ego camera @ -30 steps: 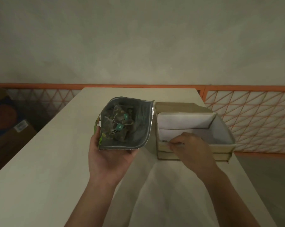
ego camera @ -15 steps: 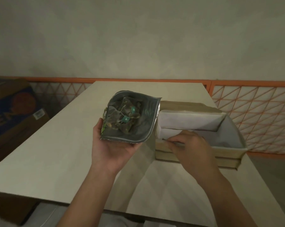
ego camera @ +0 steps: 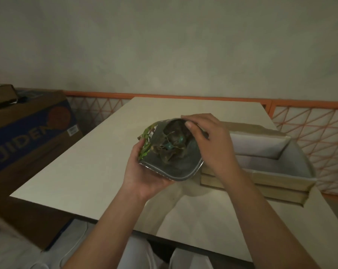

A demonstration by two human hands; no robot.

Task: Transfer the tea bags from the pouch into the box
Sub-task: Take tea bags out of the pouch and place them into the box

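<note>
Fingers [ego camera: 191,121] of the right hand [ego camera: 209,140] have left the box [ego camera: 280,177] rim and now curl over the pouch [ego camera: 172,152] mouth, so a grab of the tea bags [ego camera: 172,146] looks next. Left hand [ego camera: 142,171] grips the pouch above the tabletop [ego camera: 86,167]. Nothing's blocking the box; cardboard carton [ego camera: 28,133] sits off left

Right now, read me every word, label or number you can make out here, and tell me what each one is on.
"JIDEN": large white letters on the blue side of the cardboard box at left; the word's start is cut off.
White sticker on that box: too small to read.
Print on the pouch, held by the left hand: white letters, too blurred to read.
</note>
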